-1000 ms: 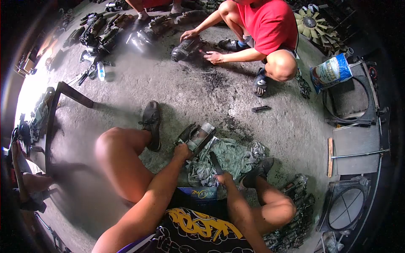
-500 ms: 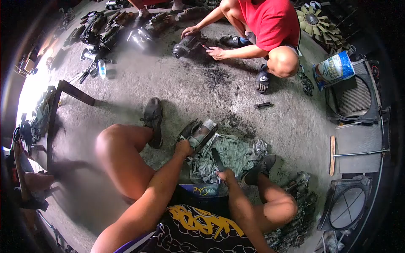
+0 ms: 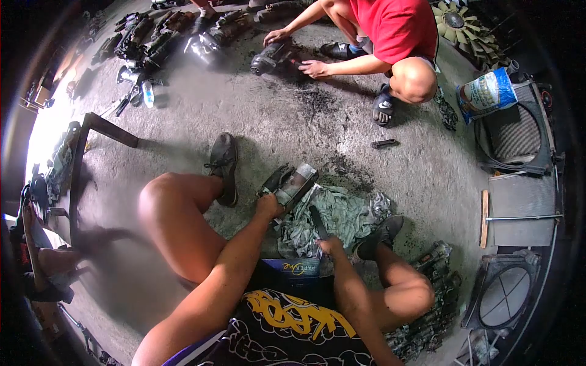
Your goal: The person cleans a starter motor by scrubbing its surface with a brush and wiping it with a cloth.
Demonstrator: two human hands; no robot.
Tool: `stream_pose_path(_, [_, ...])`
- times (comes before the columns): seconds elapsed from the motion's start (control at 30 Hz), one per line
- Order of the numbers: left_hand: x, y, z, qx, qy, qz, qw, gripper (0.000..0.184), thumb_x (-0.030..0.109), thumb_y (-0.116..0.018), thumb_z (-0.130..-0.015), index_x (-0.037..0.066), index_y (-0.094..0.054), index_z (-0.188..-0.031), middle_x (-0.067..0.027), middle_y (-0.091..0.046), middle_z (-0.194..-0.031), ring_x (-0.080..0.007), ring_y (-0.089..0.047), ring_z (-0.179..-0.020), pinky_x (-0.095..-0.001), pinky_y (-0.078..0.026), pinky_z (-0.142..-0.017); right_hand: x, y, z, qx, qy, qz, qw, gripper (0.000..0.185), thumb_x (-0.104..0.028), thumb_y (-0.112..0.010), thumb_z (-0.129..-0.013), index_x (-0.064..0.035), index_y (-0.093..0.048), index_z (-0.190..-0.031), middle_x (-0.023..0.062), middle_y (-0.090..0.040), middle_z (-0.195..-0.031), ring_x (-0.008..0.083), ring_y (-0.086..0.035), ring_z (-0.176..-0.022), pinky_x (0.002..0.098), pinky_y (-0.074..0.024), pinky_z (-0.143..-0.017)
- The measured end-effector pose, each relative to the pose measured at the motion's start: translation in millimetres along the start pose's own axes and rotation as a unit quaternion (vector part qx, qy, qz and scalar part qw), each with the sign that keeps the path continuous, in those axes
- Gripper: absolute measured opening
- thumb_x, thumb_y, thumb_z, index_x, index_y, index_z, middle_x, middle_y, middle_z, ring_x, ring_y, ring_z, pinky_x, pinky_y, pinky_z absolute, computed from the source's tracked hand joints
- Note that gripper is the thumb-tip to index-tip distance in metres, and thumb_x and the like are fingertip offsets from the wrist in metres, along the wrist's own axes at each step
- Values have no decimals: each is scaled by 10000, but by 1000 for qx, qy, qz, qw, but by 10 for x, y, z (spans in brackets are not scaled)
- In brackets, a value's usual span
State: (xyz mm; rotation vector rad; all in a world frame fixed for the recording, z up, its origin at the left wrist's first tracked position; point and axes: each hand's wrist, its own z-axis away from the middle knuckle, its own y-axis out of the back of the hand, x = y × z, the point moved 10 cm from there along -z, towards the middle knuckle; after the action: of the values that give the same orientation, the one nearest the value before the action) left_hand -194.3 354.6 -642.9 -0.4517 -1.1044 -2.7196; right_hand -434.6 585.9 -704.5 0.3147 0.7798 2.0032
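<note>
A metal starter-like motor part point(image 3: 297, 184) with a silver cylinder and a smaller dark one beside it rests at its lower end in my left hand point(image 3: 269, 206). My right hand point(image 3: 331, 246) is wrapped round the handle of a dark, flat-bladed tool point(image 3: 318, 223), whose tip points up and left. Beneath the tool lies a crumpled pale green cloth point(image 3: 342, 215) on the floor. The blade and the motor part are apart. A blue box marked Paper One point(image 3: 294, 267) lies between my legs.
Across the floor point(image 3: 244, 116) a co-worker in a red shirt point(image 3: 397, 30) squats, hands at another motor point(image 3: 268, 59). Motor parts point(image 3: 149, 36) lie at the upper left. A metal frame point(image 3: 110, 129) stands left; radiators point(image 3: 513, 210) and a blue-white sack point(image 3: 487, 94) are at the right.
My hands, the motor part and the tool appear slightly higher and further right, as does most of the scene near me. Both of my hands keep their hold. The co-worker's hands have shifted slightly.
</note>
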Motion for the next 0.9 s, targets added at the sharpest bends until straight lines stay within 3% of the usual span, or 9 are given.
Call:
stream_pose_path(0.27, [-2, -9, -25, -10, 8, -10, 1000, 579, 398, -748, -704, -13, -599, -1083, -195, -591, -1150, -327, -581, -1071, -417, -487, -883, -196, 114, 311, -127, -15, -9, 992, 736, -536, -717, -649, 65, -611, -1060, 253, -612, -1096, 385, -590, -1042, 407, -467, -879])
stream_pose_path(0.37, [-19, -40, -49, -10, 3, -13, 1000, 591, 410, -751, -699, -12, -595, -1082, -188, -598, -1133, -323, -587, -1057, -418, -489, -876, -200, 196, 299, -45, 18, -33, 998, 746, -544, -716, -648, 58, -605, -1075, 261, -601, -1109, 388, -578, -1061, 407, -464, -887])
stream_pose_path(0.47, [-8, -23, -31, -18, 4, -11, 1000, 603, 423, -752, -695, -9, -590, -1084, -182, -604, -1117, -319, -594, -1039, -420, -491, -867, -264, 206, 362, -82, 13, -4, 997, 761, -552, -713, -648, 53, -596, -1093, 267, -601, -1104, 396, -573, -1064, 416, -461, -891])
stream_pose_path(0.57, [0, -11, -20, -19, 6, -14, 1000, 613, 427, -756, -690, -7, -586, -1089, -186, -605, -1113, -322, -596, -1035, -425, -491, -860, -181, 144, 240, -53, 20, 6, 998, 766, -565, -705, -654, 51, -593, -1097, 269, -595, -1114, 399, -571, -1064, 420, -461, -887])
stream_pose_path(0.9, [40, 61, 40, -3, -2, -6, 1000, 565, 404, -763, -677, -15, -620, -1027, -202, -619, -1078, -338, -603, -1024, -428, -493, -852, -181, 145, 306, -80, -13, -3, 997, 682, -583, -687, -671, 62, -661, -891, 226, -667, -874, 340, -652, -876, 404, -499, -780])
